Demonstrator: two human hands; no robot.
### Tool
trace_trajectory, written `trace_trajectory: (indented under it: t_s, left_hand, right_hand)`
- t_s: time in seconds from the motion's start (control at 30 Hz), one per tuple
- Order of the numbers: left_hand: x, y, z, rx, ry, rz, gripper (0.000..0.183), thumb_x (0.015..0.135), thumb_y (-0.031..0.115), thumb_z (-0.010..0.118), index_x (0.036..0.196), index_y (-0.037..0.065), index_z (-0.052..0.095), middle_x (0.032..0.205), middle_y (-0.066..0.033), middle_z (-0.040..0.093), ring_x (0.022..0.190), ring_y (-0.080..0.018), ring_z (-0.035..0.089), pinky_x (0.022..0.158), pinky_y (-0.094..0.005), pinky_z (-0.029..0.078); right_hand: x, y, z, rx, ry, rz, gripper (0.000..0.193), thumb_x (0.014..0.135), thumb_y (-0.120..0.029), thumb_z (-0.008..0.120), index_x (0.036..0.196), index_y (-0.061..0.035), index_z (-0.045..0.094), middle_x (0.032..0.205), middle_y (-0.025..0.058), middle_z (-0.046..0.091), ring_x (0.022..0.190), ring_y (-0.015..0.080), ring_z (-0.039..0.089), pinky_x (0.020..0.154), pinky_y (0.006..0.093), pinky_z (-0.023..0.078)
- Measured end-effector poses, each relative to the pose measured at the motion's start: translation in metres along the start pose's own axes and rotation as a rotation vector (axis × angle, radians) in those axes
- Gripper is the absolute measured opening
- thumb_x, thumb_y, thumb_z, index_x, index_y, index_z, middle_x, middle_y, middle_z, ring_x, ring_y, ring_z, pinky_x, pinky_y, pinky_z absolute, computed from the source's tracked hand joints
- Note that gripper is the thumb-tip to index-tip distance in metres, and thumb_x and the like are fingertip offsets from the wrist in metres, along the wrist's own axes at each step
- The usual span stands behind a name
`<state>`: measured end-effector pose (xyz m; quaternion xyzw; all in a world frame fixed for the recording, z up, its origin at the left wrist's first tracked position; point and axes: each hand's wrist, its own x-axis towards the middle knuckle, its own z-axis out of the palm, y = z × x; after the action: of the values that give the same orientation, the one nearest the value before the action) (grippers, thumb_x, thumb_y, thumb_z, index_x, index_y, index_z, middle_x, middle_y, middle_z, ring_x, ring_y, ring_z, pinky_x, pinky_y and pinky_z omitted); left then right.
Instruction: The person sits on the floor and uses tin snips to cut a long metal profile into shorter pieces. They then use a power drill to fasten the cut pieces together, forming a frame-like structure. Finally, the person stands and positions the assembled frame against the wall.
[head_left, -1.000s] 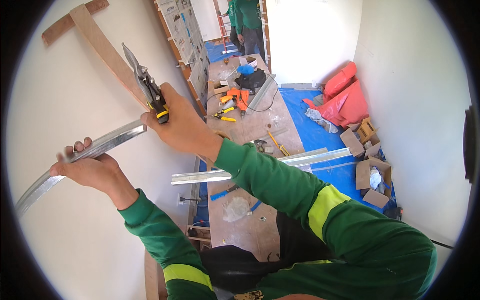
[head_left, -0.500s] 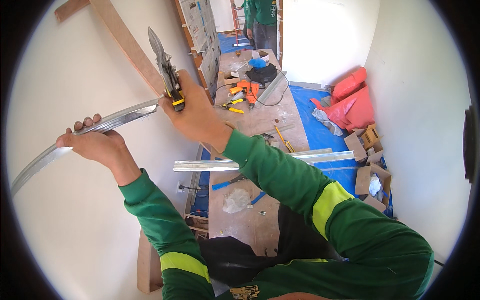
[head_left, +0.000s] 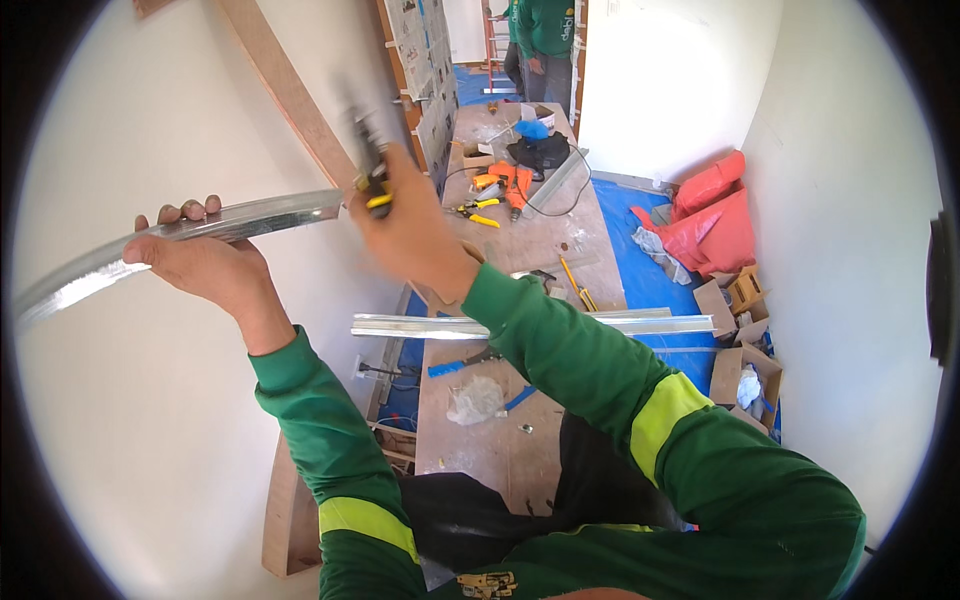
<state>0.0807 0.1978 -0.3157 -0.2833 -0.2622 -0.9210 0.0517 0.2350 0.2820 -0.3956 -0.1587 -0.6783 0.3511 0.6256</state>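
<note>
A long shiny metal channel (head_left: 285,212) runs from the left rim to just short of my right hand, curving down toward the left. My left hand (head_left: 208,278) grips it from below, thumb on the near side and fingertips showing over the far edge. Beside the channel's right end, my right hand (head_left: 408,220) is wrapped round a pair of tin snips (head_left: 372,160). The snips point upward and their blades are blurred by motion, so I cannot tell whether they are parted. They appear apart from the channel.
Straight metal channels (head_left: 640,322) lie across the plywood table (head_left: 590,245). On it are an orange drill (head_left: 514,188), yellow-handled pliers (head_left: 482,208), a blue-handled tool (head_left: 450,368) and a plastic bag (head_left: 476,400). Cardboard boxes (head_left: 745,375) and red sheeting (head_left: 715,220) sit right. Another person (head_left: 548,50) stands far back.
My right hand and the snips have shifted slightly right and down. The channel's left part has risen and its face has rolled more into view, with my left hand still holding it.
</note>
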Motion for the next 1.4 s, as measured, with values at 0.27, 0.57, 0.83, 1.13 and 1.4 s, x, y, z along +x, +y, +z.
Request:
trace_trajectory:
  t_s: [0.27,0.57,0.83,1.13,1.4]
  left_hand:
    - [-0.018,-0.032,0.008,-0.054,-0.125,0.041,0.099,0.104,0.082,0.054,0.158,0.002,0.034,0.106,-0.0057,0.054,0.084,-0.0171,0.056,0.083,-0.0389,0.056]
    - [-0.013,-0.028,0.006,0.0,-0.213,-0.145,0.079,0.116,0.066,0.048,0.157,-0.001,0.044,0.111,-0.0109,0.056,0.094,-0.0235,0.064,0.086,-0.0401,0.058]
    - [0.04,0.01,-0.037,0.054,-0.329,-0.14,0.067,0.115,0.061,0.053,0.133,-0.004,0.059,0.116,-0.0172,0.065,0.097,-0.0258,0.07,0.085,-0.0403,0.063]
    - [0.043,0.026,-0.039,0.074,-0.417,-0.163,0.067,0.115,0.057,0.055,0.136,-0.006,0.063,0.125,-0.022,0.074,0.096,-0.0246,0.077,0.081,-0.0356,0.068]
    - [0.032,0.019,-0.028,0.052,-0.411,-0.104,0.065,0.117,0.056,0.049,0.132,-0.005,0.064,0.118,-0.0193,0.073,0.089,-0.0234,0.075,0.077,-0.0355,0.066]
  right_hand:
    - [-0.007,0.0,0.001,-0.164,0.024,0.07,0.032,0.094,-0.006,0.073,0.119,-0.0018,0.054,0.095,0.0224,0.065,0.085,0.0496,0.066,0.077,0.0505,0.054]
    - [-0.021,0.004,-0.019,-0.436,-0.024,-0.154,0.042,0.09,-0.005,0.074,0.126,-0.0012,0.052,0.112,0.0252,0.062,0.106,0.0491,0.064,0.09,0.0568,0.052]
    - [-0.053,0.034,-0.097,0.051,0.133,0.525,0.027,0.095,-0.012,0.078,0.113,-0.0045,0.06,0.09,0.0079,0.062,0.081,0.0274,0.067,0.077,0.0463,0.056]
    - [-0.042,0.053,-0.149,0.931,0.318,1.026,0.045,0.1,-0.048,0.07,0.11,-0.0037,0.066,0.105,0.0126,0.067,0.106,0.0349,0.066,0.103,0.0578,0.052]
    - [-0.053,0.028,-0.143,1.143,-0.033,0.888,0.062,0.107,-0.062,0.064,0.136,-0.0075,0.064,0.131,0.0248,0.066,0.138,0.0447,0.061,0.121,0.0634,0.044]
